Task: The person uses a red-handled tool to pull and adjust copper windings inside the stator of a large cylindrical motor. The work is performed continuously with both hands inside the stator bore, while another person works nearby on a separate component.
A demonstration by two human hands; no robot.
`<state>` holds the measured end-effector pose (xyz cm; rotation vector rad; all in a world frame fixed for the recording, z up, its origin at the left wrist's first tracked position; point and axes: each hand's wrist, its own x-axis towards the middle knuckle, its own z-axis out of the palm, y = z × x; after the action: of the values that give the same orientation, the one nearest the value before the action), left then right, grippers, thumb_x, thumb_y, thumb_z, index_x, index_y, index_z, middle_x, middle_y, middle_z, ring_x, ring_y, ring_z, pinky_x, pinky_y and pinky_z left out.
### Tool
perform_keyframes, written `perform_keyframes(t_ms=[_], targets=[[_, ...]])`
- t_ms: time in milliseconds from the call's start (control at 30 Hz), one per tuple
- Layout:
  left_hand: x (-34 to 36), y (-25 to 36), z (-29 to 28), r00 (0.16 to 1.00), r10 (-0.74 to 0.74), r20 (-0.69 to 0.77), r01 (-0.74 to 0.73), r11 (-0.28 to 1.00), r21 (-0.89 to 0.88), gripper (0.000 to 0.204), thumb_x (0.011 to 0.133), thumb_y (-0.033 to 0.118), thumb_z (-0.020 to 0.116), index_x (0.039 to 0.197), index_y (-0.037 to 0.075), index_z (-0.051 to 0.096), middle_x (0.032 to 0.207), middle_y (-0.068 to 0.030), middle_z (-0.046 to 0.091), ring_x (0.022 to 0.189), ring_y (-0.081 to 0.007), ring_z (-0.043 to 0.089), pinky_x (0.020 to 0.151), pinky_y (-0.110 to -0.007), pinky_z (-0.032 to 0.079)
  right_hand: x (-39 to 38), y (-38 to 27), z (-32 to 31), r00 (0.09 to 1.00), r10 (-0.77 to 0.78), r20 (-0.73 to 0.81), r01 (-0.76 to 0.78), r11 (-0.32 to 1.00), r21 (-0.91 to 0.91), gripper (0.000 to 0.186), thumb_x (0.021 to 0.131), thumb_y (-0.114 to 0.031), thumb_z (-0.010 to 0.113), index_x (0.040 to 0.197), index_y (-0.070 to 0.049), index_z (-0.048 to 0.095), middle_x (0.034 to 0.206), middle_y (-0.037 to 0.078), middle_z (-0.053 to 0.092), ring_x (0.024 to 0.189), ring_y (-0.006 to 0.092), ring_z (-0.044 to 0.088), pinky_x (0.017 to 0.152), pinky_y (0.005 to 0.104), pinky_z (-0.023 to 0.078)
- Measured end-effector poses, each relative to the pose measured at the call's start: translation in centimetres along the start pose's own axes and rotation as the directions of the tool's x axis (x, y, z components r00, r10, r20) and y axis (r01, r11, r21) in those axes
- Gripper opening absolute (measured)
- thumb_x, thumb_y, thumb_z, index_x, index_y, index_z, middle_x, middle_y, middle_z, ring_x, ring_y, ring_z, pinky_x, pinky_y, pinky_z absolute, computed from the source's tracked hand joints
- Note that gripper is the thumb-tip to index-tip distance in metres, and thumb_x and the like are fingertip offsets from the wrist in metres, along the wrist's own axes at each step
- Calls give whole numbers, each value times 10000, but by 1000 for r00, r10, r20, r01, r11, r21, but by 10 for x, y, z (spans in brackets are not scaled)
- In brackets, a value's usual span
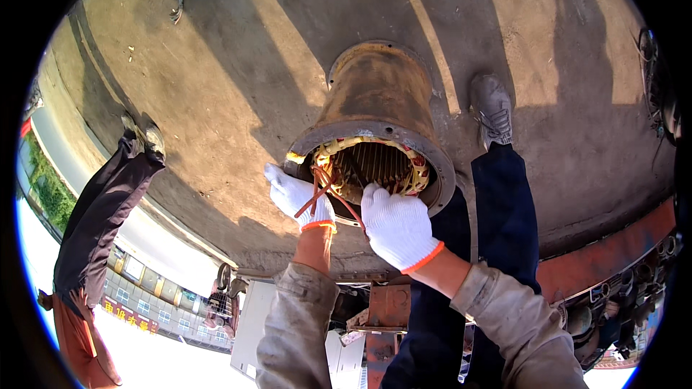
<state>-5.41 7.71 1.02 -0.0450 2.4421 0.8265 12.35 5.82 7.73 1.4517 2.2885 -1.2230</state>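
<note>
1. We have the housing (pixel 378 94) on the ground (pixel 216 108), between our arms and in the middle of the view. It seems to stand on end with its open end toward us, probably so both hands can reach in; this wide view leaves some doubt about upright or lying.
2. Inside the flange (pixel 445 169) sits the ring of windings (pixel 420 173), bound in pale yellow tape, likely wrapped to keep the wires bunched.
3. Our left hand (pixel 301 193), in a white glove, is at the flange's left side. Its fingers look loosely bent, perhaps to steady the edge. Red-brown leads (pixel 308 205) cross in front of it; we cannot tell whether this grip has hold of them.
4. Our right hand (pixel 401 225), gloved too, has its fingers curled nearly closed at the near edge of the opening. A lead runs down to it, and a dark, thin shape shows beyond the fingertips; what that grip holds, we cannot tell.
5. The gloves probably guard against rough metal and wire ends.
6. A grey shoe (pixel 493 109) is planted right of the housing; another person's legs (pixel 97 205) are well apart, at left.
</note>
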Motion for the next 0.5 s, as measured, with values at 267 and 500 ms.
perform_keyframes(t_ms=[267,500], targets=[[21,-11,-3,1000,-22,-11,22,1000,11,808,1094,569,417,1105,-213,620,977,-187,670,846,-257,560,826,-416,476,-22,-6,-19,996,91,-5,-90,995,40,337,794,-171,693,1071,21,681,729,55,624,571,161,676,441,326,485],[10,-10,-2,999,39,-21,-39,999,20,825,1086,585,433,1216,-211,605,1052,-235,685,889,-281,573,875,-399,481,-20,-10,-18,999,9,-45,-10,1000,-11,315,813,-183,669,1047,28,687,712,46,593,545,163,629,438,331,460]])
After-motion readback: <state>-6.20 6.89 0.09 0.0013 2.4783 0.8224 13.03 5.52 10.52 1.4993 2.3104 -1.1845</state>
